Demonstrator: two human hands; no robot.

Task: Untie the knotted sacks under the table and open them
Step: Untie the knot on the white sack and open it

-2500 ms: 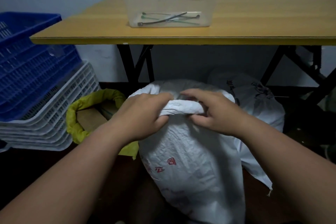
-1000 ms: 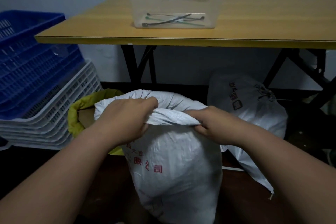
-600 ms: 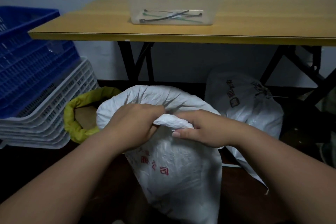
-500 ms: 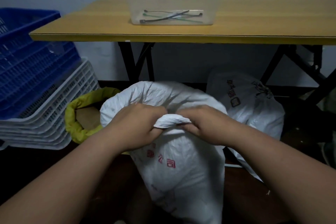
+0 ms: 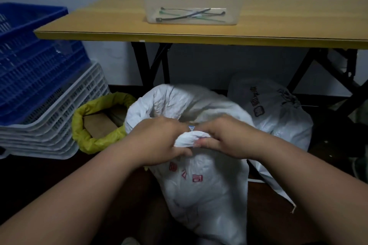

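Against the left wall a blue crate [image 5: 29,61] sits on a stack of white crates [image 5: 51,125], both tilted back a little. Just beside the white stack, on the dark floor, stands a yellow sack [image 5: 95,141] with its mouth rolled down and open; something brown and boxy shows inside it.

Next to that, in front of the table, stands the white sack [image 5: 201,189] with red printing on its front. Its top is bunched into a tight wad of fabric, and both hands are working right there. The left hand [image 5: 159,141] is curled over the left side of the wad, fingers wrapped round the cloth. The right hand [image 5: 229,137] grips the other side, thumb under and fingers over, so the two hands sit almost touching with the bunched fabric between them. Whether the knot itself is loose or tight I cannot tell; the hands cover it.

Behind and to the right, under the table, a second white sack [image 5: 274,113] with dark printing leans near the black table legs, its top gathered shut.

Above it all, the wooden table [image 5: 298,26] carries a clear plastic tub [image 5: 193,0] with a few dark and green cable ties [image 5: 189,16] lying in its bottom.
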